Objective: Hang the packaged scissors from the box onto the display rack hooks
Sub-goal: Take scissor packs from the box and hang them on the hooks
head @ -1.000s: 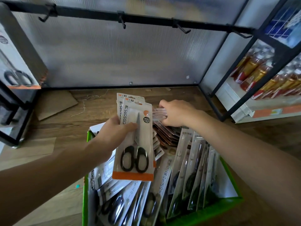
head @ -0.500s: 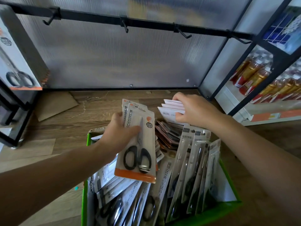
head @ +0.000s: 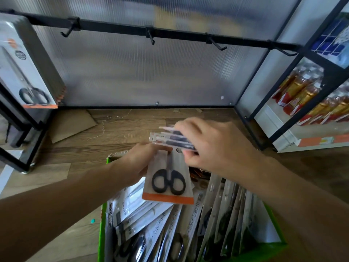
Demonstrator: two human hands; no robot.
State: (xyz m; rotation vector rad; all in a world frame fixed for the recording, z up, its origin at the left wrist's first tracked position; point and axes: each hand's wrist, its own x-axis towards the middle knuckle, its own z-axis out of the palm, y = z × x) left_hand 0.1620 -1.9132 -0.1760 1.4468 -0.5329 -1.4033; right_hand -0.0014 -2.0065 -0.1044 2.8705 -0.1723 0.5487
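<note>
Scissors packs (head: 168, 181): left hand (head: 137, 163), right hand (head: 217, 148)

Nothing here can be read for certain. The grey card scissors package with an orange bottom strip (head: 168, 179), gripped by the left hand (head: 138, 164), has a small round black sticker (head: 178, 150) near its top, its lettering blurred. The thin stack of white-edged packages (head: 166, 138) pinched by the right hand (head: 215, 148) shows only smeared marks. The white clear-fronted packages (head: 160, 225) in the green cardboard box (head: 101, 227) carry vertical lines of dark characters, illegible. The large white scissors pack (head: 24, 72) at far left bears a round black badge (head: 20, 54), unreadable. A yellow tag (head: 324, 140) on the orange shelf-edge strip (head: 309, 142) is too small to read.
</note>
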